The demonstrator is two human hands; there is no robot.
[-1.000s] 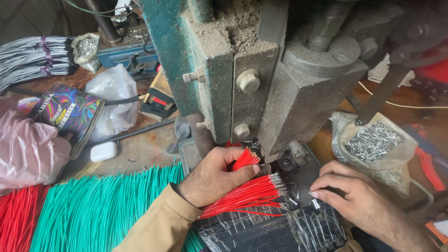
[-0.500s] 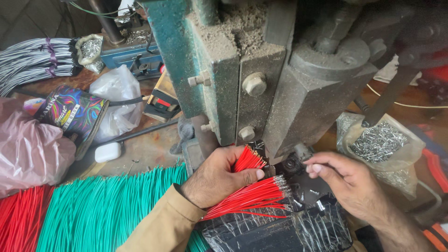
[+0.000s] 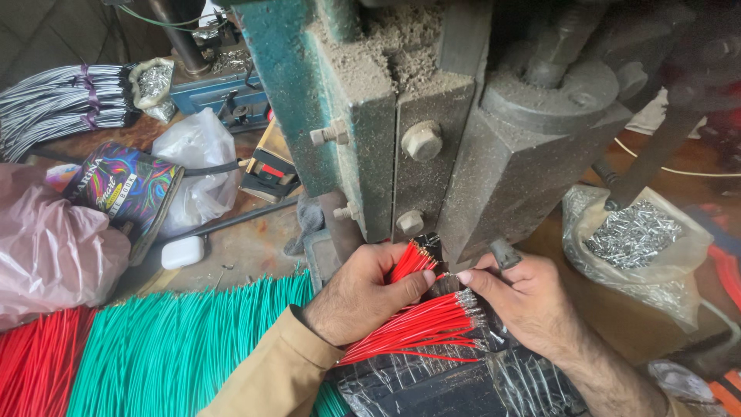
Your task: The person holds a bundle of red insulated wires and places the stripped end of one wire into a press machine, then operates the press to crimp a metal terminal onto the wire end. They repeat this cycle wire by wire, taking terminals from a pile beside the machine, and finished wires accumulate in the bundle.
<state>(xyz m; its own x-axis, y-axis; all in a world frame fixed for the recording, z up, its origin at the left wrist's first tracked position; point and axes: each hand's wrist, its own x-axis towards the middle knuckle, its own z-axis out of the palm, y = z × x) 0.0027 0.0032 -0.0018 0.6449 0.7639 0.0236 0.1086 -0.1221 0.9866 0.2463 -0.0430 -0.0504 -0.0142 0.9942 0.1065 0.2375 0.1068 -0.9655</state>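
My left hand [image 3: 363, 297] grips a bundle of short red wires [image 3: 413, 332], their stripped ends fanned toward the base of a green and grey press machine [image 3: 417, 123]. A few wire ends [image 3: 413, 259] stick up past the thumb, right under the press head. My right hand [image 3: 525, 297] is at the machine's base, its fingertips pinching at the tip of one red wire beside the left thumb. Under both hands lies crinkled black plastic wrap [image 3: 463, 378].
A wide bed of green wires [image 3: 177, 347] and red wires [image 3: 35, 371] lies at the lower left. A clear bag of small metal terminals [image 3: 637, 239] sits at the right. A pink bag [image 3: 54, 255], colourful box [image 3: 123, 189], white plastic bag [image 3: 197, 166] and grey wire bundles [image 3: 58, 104] crowd the left.
My right hand has moved left and up from the black plastic to the machine's base, meeting the left thumb. The left hand keeps its hold on the red wires.
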